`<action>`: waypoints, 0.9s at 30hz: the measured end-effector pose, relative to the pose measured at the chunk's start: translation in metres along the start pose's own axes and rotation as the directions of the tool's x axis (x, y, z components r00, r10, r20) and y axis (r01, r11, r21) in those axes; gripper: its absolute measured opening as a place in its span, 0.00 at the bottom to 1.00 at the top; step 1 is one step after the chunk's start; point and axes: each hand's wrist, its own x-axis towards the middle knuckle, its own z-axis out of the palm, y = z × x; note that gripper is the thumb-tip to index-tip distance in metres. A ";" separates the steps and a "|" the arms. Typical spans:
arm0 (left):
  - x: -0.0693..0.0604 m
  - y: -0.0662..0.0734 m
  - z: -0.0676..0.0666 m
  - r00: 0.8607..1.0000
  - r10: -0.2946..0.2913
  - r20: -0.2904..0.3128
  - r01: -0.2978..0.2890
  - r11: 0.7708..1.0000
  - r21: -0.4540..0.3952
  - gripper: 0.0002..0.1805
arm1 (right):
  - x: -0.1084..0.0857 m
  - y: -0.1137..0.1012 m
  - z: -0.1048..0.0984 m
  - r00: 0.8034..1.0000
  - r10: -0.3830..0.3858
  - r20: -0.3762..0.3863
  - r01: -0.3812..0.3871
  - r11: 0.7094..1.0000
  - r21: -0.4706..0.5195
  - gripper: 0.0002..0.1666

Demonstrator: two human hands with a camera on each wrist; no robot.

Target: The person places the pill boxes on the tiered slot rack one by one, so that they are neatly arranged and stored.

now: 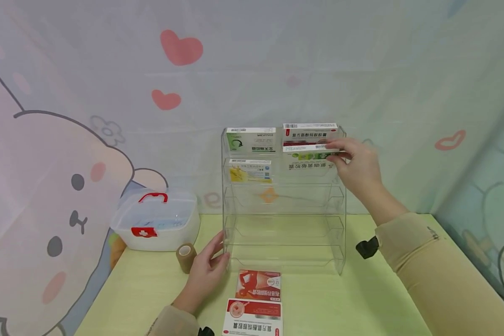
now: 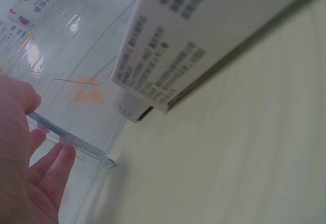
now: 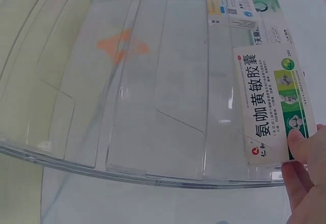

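My right hand (image 1: 359, 163) pinches the right end of a white and green medicine box (image 1: 312, 159) between thumb and fingers. That box is at the second tier of a clear plastic tiered rack (image 1: 283, 246), on the right. In the right wrist view, its printed front (image 3: 275, 102) faces the camera. Low on the rack's left side, my left hand (image 1: 207, 270) grips the side panel (image 2: 71, 138), thumb on one face and fingers on the other. A red and white box (image 1: 310, 133) and a green and white box (image 1: 252, 141) occupy the top tier; a yellow and white box (image 1: 250, 171) sits below left.
On the table (image 1: 311, 303) before the rack lie a red box (image 1: 258, 285) and a white and red box (image 1: 253, 319). A brown tape roll (image 1: 186, 258) stands beside my left hand. Behind it is a white first-aid case (image 1: 164, 239) with a red handle. A patterned cloth (image 1: 256, 60) hangs behind.
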 end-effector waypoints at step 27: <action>0.000 0.004 0.000 1.000 -0.021 -0.003 0.021 1.000 0.023 0.36 | -0.005 -0.008 0.002 0.978 0.144 0.154 -0.100 0.960 -0.260 0.14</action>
